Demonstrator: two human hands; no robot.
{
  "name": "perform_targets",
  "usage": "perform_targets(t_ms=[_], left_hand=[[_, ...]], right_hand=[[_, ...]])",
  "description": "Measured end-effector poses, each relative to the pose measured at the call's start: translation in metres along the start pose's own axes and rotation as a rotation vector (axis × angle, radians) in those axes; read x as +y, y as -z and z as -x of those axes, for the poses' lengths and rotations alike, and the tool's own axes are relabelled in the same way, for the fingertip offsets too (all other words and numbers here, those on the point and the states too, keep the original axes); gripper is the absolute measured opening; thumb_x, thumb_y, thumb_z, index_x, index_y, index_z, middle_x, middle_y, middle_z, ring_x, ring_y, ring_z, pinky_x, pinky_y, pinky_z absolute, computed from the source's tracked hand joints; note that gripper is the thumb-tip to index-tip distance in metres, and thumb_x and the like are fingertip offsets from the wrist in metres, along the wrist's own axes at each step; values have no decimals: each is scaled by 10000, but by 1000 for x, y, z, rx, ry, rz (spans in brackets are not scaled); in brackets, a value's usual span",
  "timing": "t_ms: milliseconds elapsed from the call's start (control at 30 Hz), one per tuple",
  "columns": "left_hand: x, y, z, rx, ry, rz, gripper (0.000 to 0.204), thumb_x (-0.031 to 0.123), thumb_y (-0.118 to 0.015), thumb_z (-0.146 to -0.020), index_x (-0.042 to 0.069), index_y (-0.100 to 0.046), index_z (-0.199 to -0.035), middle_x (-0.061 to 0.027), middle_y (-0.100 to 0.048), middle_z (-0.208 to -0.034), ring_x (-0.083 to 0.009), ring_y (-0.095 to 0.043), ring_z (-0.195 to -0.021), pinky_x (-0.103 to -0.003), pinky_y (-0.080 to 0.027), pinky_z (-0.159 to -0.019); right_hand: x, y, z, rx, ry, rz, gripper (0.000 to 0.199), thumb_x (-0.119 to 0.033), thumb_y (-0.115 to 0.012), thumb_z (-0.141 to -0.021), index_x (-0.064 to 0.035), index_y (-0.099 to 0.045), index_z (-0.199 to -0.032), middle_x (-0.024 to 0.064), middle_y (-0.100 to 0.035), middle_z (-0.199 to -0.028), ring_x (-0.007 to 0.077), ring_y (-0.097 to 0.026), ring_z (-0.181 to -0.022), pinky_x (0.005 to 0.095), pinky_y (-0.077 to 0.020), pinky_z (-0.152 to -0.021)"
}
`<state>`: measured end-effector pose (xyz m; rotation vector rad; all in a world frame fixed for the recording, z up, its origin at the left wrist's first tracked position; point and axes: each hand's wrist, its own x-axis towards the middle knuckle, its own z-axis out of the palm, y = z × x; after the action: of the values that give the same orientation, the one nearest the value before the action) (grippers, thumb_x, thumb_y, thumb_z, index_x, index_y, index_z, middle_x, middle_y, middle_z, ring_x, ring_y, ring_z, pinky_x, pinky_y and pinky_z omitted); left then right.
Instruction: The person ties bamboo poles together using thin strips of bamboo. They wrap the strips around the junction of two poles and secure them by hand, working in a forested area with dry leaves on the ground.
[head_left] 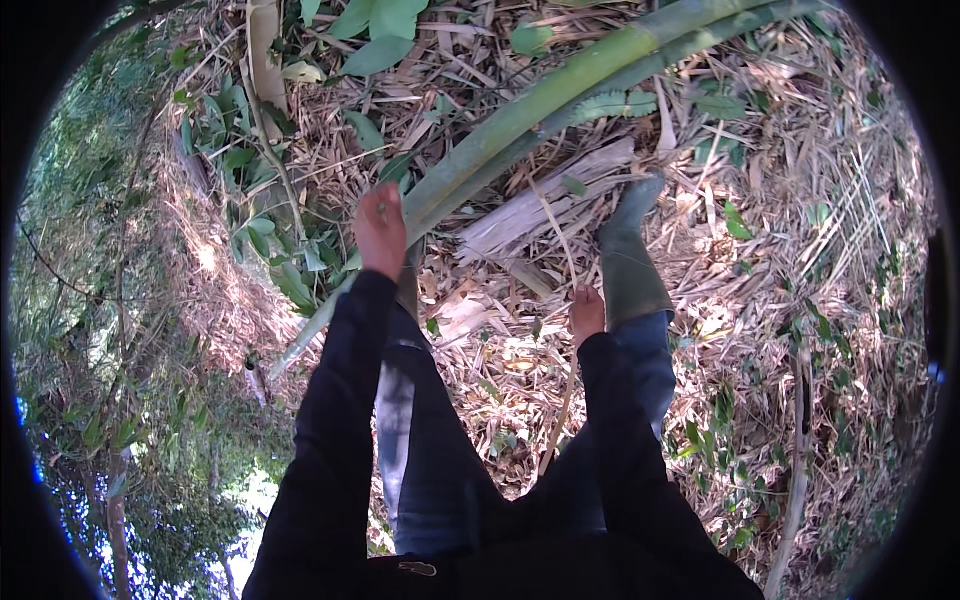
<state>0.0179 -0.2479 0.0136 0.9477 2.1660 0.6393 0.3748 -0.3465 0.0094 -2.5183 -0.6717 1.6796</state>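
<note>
Left hand (381,232) gripping green bamboo culm (540,105) at 11 o'clock; right hand (587,314) pinching thin strip (562,395). Culm could slip, whack boot (630,260).

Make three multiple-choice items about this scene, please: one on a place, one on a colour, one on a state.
1. Where is the left hand?
A. on the green stalk
B. on the boot
C. in a pocket

2. What colour are the sleeves?
A. white
B. black
C. red

3. How is the right hand?
A. flat and empty
B. closed on a thin stick
C. out of view

Answers: 1 A, the hand rests at the stalk's lower part. 2 B, both forearms are in black. 3 B, the stick passes through the closed fingers.
</note>
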Motion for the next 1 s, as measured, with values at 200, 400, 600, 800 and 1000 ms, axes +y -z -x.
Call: perform_targets(t_ms=[200,400,600,800,1000], left_hand=[[-81,-75,-111,-814,660,282,373,302,-499,-939,60,-567,-1215,-77,-626,-1125,-185,-566,-1048,-318,-398,-923],[-68,-134,-125,-746,449,640,339,267,-385,-998,-4,-505,-1163,-148,-623,-1114,-217,-588,-1055,-358,-428,-971],[-28,-85,-108,-343,451,709,314,249,-415,-1000,-39,-539,-1016,-158,-665,-1003,-201,-656,-889,-319,-533,-831],[6,-56,-72,-302,232,659,342,308,-408,-1004,-2,-552,-1010,-186,-644,-1054,-224,-621,-993,-364,-448,-957],[27,-56,-16,-268,-114,493,261,120,-511,-936,-27,-567,-1144,-177,-586,-1213,-257,-526,-1185,-357,-383,-1026]], right_hand=[[-50,-105,-137,-272,389,94,271,-259,-434,-972,-49,-544,-842,-5,-448,-558,92,-343,-399,266,-282,-376],[-116,-153,-174,-470,299,255,269,-231,-427,-971,-4,-552,-1042,83,-584,-676,153,-525,-520,295,-447,-530],[-122,-105,-86,-553,-2,64,343,-266,-441,-980,-26,-394,-1221,77,-589,-686,105,-518,-454,310,-493,-419],[-96,-77,-44,-338,222,305,211,-162,-485,-933,10,-605,-905,139,-571,-648,205,-551,-569,342,-440,-575],[-160,-99,20,-263,365,249,249,-170,-499,-916,41,-532,-788,170,-491,-597,234,-427,-515,370,-369,-533]])
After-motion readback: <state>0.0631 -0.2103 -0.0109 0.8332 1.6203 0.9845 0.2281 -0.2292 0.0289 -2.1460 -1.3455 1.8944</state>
